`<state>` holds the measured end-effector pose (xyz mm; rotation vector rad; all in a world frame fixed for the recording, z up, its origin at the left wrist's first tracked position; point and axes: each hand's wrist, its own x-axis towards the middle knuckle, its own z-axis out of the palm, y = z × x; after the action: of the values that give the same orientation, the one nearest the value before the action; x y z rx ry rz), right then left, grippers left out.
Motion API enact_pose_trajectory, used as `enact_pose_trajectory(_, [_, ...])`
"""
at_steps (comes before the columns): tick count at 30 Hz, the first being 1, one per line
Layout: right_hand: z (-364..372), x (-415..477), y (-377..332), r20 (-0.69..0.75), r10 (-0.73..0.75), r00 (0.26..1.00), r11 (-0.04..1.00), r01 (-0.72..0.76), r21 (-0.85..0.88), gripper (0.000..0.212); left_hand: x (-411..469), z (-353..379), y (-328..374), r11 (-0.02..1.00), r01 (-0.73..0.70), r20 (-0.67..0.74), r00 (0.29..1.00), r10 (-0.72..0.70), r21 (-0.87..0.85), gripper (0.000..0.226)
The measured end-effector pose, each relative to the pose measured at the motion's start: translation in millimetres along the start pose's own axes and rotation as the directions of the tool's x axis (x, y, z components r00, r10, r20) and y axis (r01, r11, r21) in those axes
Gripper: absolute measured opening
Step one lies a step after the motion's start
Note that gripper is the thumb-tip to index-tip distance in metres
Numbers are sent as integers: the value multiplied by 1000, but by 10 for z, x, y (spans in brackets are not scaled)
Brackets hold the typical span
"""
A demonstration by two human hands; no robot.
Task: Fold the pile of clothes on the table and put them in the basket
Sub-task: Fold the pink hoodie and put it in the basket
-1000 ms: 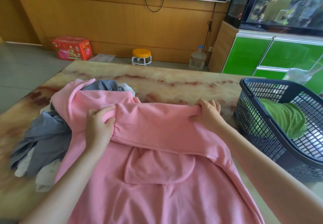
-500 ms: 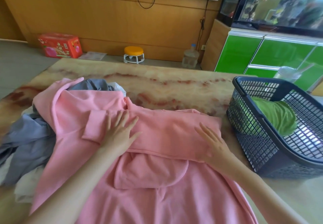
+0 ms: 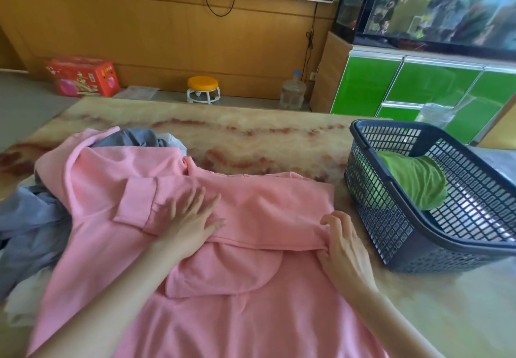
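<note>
Pink garment (image 3: 251, 315): largest item, spread over the near half of the table (image 3: 251, 140), lower part running off the bottom of the view. Its top portion is turned down toward us as a folded band (image 3: 251, 212). We note the band's long axis as left-to-right across the view, roughly parallel to the near table edge.

Grey clothes (image 3: 30, 226): unfolded heap at the left, partly under the garment's left side. Some pale cloth is mixed in; we cannot tell how many pieces.

Basket (image 3: 418, 249): dark mesh, on the table just beside the band's right end. A green garment (image 3: 413, 182) lies inside it.

Sleeve cuff (image 3: 136, 201): lies on the left end of the band, just left of the left hand.

Left hand (image 3: 192, 218): fingers straight and spread, palm down, pressing flat on the band left of its middle. It grasps nothing.

Right hand (image 3: 340, 243): at the band's lower right corner, fingers curled onto the cloth edge and pinching it. This hand is the one nearer the basket, which lies to its right and slightly beyond.

Judgement: we are mid-fold. With the left hand serving as an anchor, the coming move likely turns on the right end of the band being carried leftward along that long axis, over the pressed part. Transfer to the basket is not yet due.
</note>
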<state>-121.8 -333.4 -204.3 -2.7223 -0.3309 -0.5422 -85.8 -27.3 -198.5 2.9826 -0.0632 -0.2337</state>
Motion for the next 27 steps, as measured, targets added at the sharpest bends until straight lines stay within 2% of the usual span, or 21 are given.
enact_pose_trajectory(2, [-92,-4,61,0,-62,998,998,62,-26,55,-9,57,-60,999,18,22,1000,-19,46,66])
enact_pose_trajectory(4, [-149,-26,141,58,-203,977,976,207,-72,42,-19,93,-97,998,13,14,1000,-14,59,66])
enact_pose_trajectory(5, [-151,-35,204,118,-265,957,957,276,-86,42,-21,102,-104,999,10,6,1000,-11,52,66])
enact_pose_trajectory(7, [-110,-64,336,295,-283,913,944,319,-82,63,-25,112,-101,999,15,4,1000,-15,44,66])
enact_pose_trajectory(9, [-51,-128,465,405,-229,885,963,266,-37,84,-19,120,-105,999,23,6,1000,-23,47,67])
enact_pose_trajectory(11, [-54,-160,538,420,-166,892,984,181,4,98,-15,136,-130,999,34,-5,999,-34,42,69])
enact_pose_trajectory(13, [-83,-166,513,407,-147,902,986,164,-7,88,-21,139,-178,998,37,3,999,-37,55,71])
enact_pose_trajectory(14, [-118,-141,483,447,-127,886,986,162,-42,82,-20,132,-200,997,33,8,999,-34,64,72])
enact_pose_trajectory(17, [-119,-101,358,452,-98,887,969,189,-159,79,-24,84,-184,997,38,14,999,-39,63,70])
enact_pose_trajectory(18, [-129,-65,300,459,-104,882,972,188,-140,73,-25,63,-162,997,38,-4,999,-38,68,69])
enact_pose_trajectory(20, [-195,83,169,542,-31,840,997,64,-42,57,-25,17,-96,997,27,-54,998,-23,70,67])
enact_pose_trajectory(21, [-221,203,91,527,-13,850,1000,16,-1,54,-17,-5,-66,998,21,-72,997,-17,60,68])
enact_pose_trajectory(23, [-145,427,-11,451,17,892,996,-52,66,60,1,-22,-49,998,32,-77,997,-28,57,71])
enact_pose_trajectory(25, [-1,596,-75,498,84,863,992,-118,36,74,8,24,-95,995,73,-48,996,-70,61,77])
enact_pose_trajectory(27, [211,621,-52,562,136,816,991,-113,-77,81,-3,131,-163,994,90,-39,995,-88,60,94])
